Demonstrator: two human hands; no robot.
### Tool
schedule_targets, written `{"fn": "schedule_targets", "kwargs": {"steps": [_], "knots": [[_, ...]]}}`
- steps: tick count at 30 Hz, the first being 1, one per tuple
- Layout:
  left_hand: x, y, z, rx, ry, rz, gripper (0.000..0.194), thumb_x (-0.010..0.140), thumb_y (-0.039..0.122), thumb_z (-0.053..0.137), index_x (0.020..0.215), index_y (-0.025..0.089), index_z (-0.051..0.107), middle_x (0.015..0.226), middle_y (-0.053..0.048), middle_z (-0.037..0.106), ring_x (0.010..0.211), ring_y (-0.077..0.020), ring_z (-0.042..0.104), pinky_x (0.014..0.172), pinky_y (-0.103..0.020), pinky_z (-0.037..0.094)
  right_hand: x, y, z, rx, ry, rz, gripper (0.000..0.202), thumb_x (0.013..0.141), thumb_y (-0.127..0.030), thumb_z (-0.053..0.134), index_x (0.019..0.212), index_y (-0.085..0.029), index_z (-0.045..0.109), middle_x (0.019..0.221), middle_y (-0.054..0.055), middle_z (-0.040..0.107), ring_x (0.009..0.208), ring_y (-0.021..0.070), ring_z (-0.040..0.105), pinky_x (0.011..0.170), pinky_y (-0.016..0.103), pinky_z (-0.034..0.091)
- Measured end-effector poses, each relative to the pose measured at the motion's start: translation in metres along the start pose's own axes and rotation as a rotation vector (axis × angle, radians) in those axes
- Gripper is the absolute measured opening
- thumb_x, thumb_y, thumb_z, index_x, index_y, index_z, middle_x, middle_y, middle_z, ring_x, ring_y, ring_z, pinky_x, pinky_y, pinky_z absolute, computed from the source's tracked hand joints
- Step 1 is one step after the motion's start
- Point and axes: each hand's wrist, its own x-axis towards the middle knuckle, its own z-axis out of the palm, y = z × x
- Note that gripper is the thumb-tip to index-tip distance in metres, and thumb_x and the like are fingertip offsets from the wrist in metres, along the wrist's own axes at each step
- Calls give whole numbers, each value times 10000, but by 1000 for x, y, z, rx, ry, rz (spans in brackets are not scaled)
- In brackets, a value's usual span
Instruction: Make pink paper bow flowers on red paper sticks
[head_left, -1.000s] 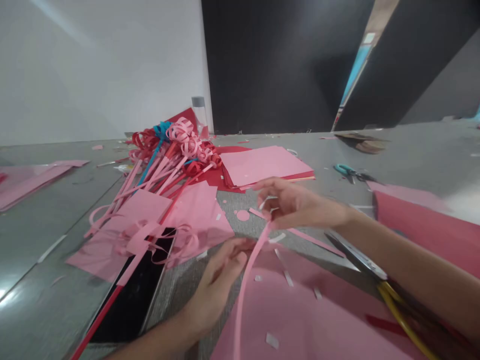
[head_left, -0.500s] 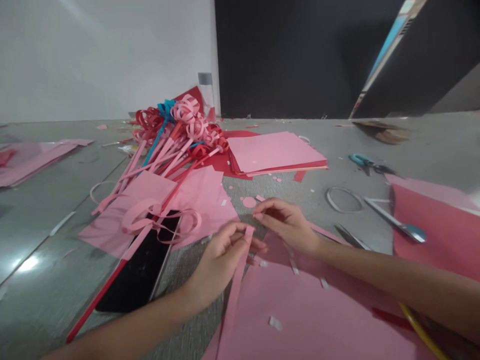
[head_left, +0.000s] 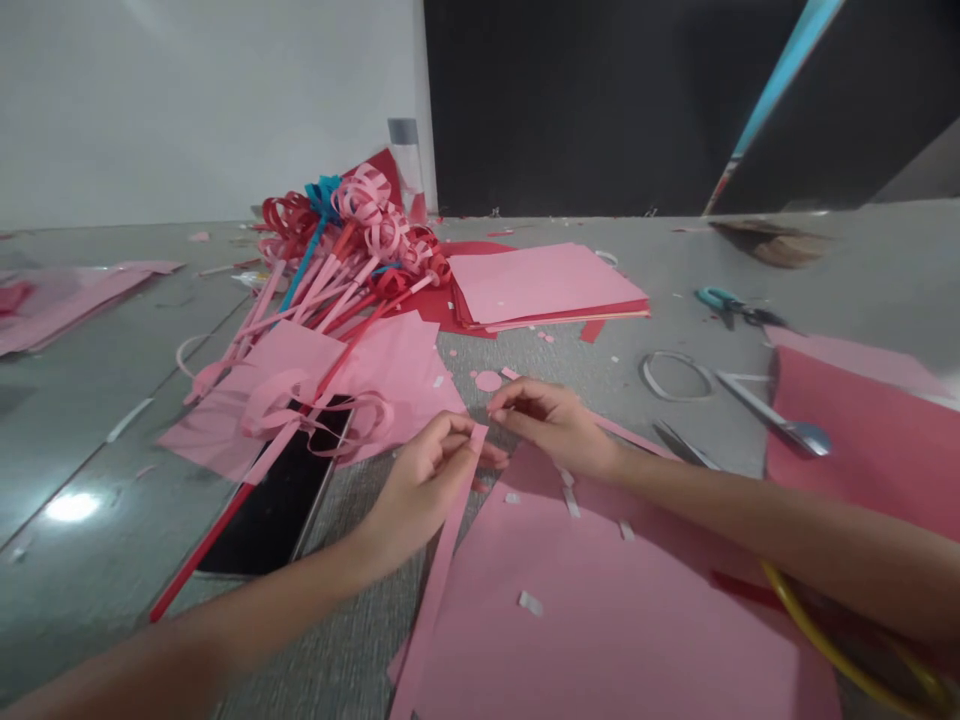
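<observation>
Left hand (head_left: 420, 482) grip pinched on far end of pink paper strip (head_left: 448, 555); strip runs down by left edge of pink sheet (head_left: 615, 620), out of view at bottom; right hand (head_left: 559, 430) just beside, fingertips together, can't tell if holding anything; strip looks light, bendy, probably creases or tears if yanked; best pinched flat near its end

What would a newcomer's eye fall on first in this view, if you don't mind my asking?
Most likely the heap of curly paper flowers in pink, red and blue, left of centre before the pale wall. Next, near the middle, the left hand holds a long pink strip, with the right hand close beside it. At lower left, a dark phone-like slab lies partly hidden by a single pink flower.
</observation>
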Motion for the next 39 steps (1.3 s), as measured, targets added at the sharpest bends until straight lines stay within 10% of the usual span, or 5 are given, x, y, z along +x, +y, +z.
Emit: {"fn": "schedule_targets", "kwargs": {"steps": [39], "knots": [[4,-4,2,110,22,18,176,848,339,507,926,182,500,859,-50,683,837,-174,655,600,-241,509,-3,-5,-5,-18,-42,-47,165,833,-354,536,837,-194,574,945,42,557,899,138,538,762,286,454]]}}
